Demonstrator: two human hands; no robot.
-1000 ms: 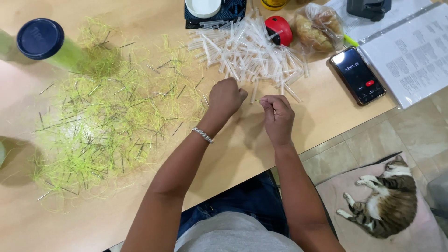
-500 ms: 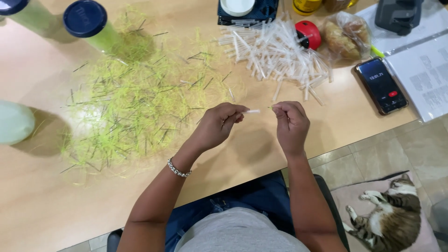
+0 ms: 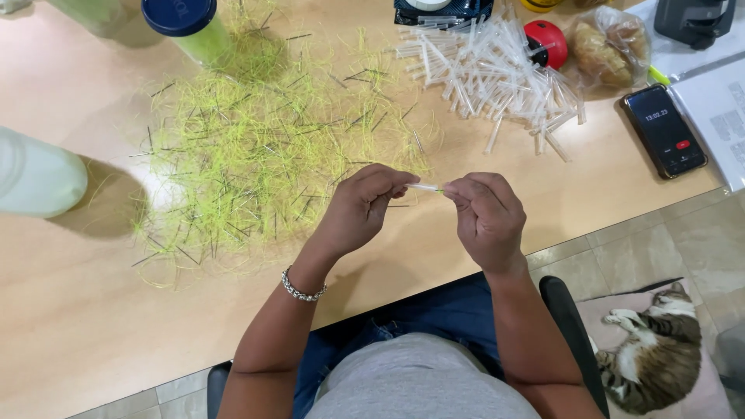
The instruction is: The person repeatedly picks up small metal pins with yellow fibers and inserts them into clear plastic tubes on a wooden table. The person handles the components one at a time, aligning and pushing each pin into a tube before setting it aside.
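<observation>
Head cam, looking down at wooden table (image 3: 466, 240). L hand (image 3: 361, 209) and R hand (image 3: 485, 213) meet near frame centre, just above table's near edge. Both closed into pinches: L fingertips pinch one end of a small clear tube (image 3: 425, 187), R fingertips pinch at its other end, where a bit of yellow-green thread (image 3: 441, 189) shows. Tube lies roughly level between the two hands, held off the table. Can't tell if thread is inside tube.

Silver bracelet (image 3: 301, 289) on L wrist.

At 10–11 o'clock from hands: big loose pile of yellow-green threads (image 3: 256, 155) w/ dark tips, spread over table. At 1 o'clock: heap of clear tubes (image 3: 497, 74). Past that, red round object (image 3: 547, 43) and bagged bread (image 3: 609, 46). At 2–3 o'clock: phone (image 3: 665, 130), screen lit, flat on table, paper sheets (image 3: 718, 116) just beside it.

Blue-lidded jar (image 3: 186, 23) at 11 o'clock, pale green container (image 3: 35, 174) at 9 o'clock. Cat (image 3: 648, 349) lying on floor at 4 o'clock.
</observation>
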